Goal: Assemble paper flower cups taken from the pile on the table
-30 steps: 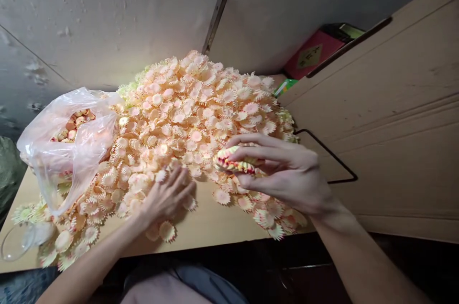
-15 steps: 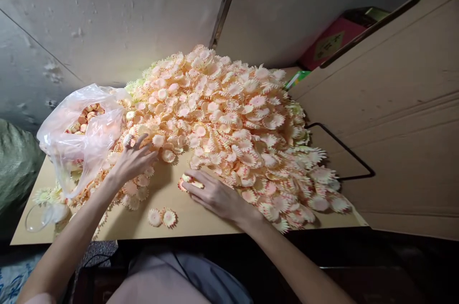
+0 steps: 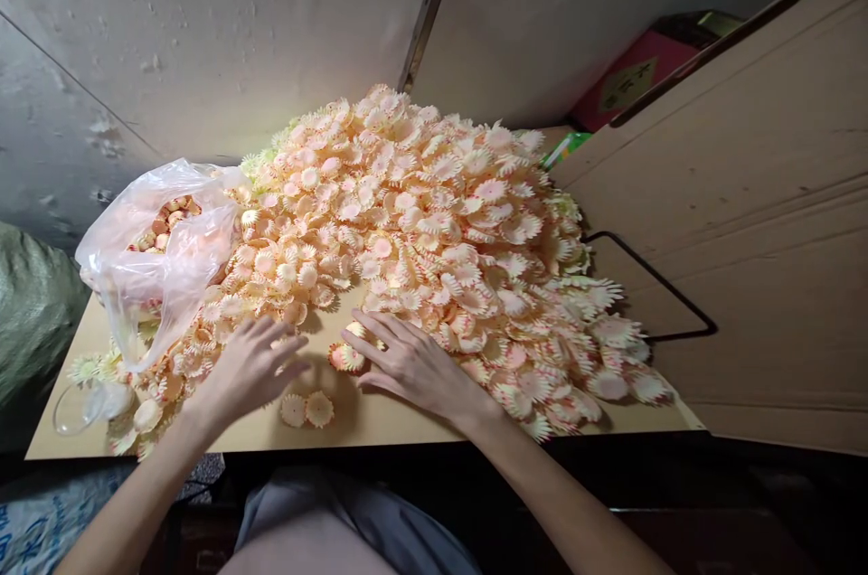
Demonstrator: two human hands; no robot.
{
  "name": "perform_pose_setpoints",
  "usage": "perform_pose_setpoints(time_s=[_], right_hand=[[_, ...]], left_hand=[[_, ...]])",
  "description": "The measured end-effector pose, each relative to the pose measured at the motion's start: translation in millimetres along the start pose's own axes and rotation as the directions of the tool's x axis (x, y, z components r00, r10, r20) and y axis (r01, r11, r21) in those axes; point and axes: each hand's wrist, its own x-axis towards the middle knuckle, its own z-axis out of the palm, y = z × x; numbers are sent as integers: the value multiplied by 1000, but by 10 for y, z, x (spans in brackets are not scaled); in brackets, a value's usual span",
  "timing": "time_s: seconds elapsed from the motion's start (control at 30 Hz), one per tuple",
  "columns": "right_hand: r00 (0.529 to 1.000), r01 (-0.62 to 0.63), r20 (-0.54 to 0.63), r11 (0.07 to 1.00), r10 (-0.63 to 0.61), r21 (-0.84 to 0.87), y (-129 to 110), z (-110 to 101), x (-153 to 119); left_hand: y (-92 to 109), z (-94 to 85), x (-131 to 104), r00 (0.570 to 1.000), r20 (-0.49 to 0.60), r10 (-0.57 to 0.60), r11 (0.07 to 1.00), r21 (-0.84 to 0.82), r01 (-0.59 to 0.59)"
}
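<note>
A: How do your hands stand?

B: Your left hand (image 3: 252, 369) has its fingers fanned at the near left edge of the flower heap (image 3: 420, 204). Your right hand (image 3: 407, 367) is loosely spread, fingertips overlapping a flower bundle (image 3: 345, 358).

A: Do they press on it?

B: I cannot tell.

A: Which way does your bundle point?

B: Its frilled side shows leftward, toward your left hand (your fingers cover the rest, so its long axis cannot be read). It lies on the table (image 3: 380, 421), between your hands.

A: And your two loose flowers (image 3: 319, 410)?

B: Flat, side by side in a left-to-right row, nearer you than the bundle, close to the table's front edge.
</note>
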Motion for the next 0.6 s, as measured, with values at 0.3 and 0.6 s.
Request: perform_pose_setpoints(time_s=[0.3, 0.6], right_hand=[[980, -162, -119, 987, 161, 0, 339, -45, -28], [963, -175, -215, 984, 165, -29, 227, -103, -78]], left_hand=[[387, 247, -275, 978, 203, -40, 990, -125, 66], [273, 225, -174, 994, 60, -94, 984, -149, 102]])
